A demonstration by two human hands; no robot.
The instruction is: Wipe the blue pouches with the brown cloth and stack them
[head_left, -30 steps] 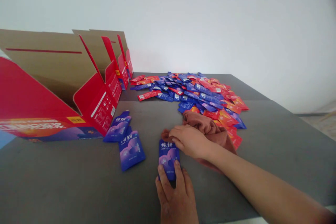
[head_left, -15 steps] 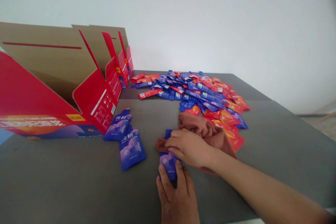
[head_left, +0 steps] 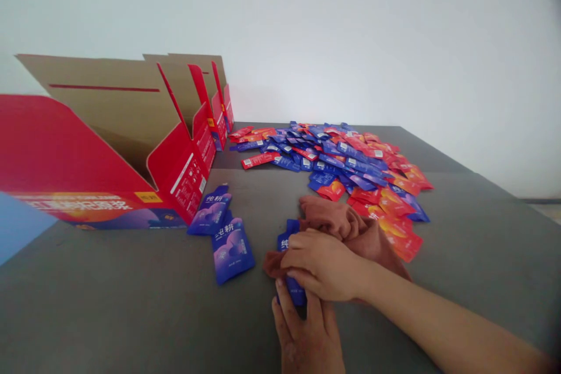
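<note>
A blue-and-purple pouch [head_left: 297, 292] lies flat on the table in front of me, partly covered. My left hand [head_left: 307, 327] rests at its lower end, fingers stretched and spread against the pouch's bottom edges. Across the pouch's middle, my right hand [head_left: 322, 263] presses a bunched brown cloth [head_left: 342, 216], its fingers curled over the cloth. The rest of the cloth trails rightward beneath the wrist. To the left, two similar blue pouches, a nearer one [head_left: 232, 254] and a farther one [head_left: 210, 210], lie overlapping beside a box.
Open red cartons [head_left: 170, 187] stand in a row along the left, flaps up. A wide heap of blue and red pouches [head_left: 350, 158] covers the table's back middle and right. The grey table [head_left: 144, 298] meets a white wall [head_left: 328, 35] behind.
My right hand has slid the cloth down the pouch, nearer to my left hand, baring the pouch's top. The whole view has shifted slightly, so things sit farther right.
</note>
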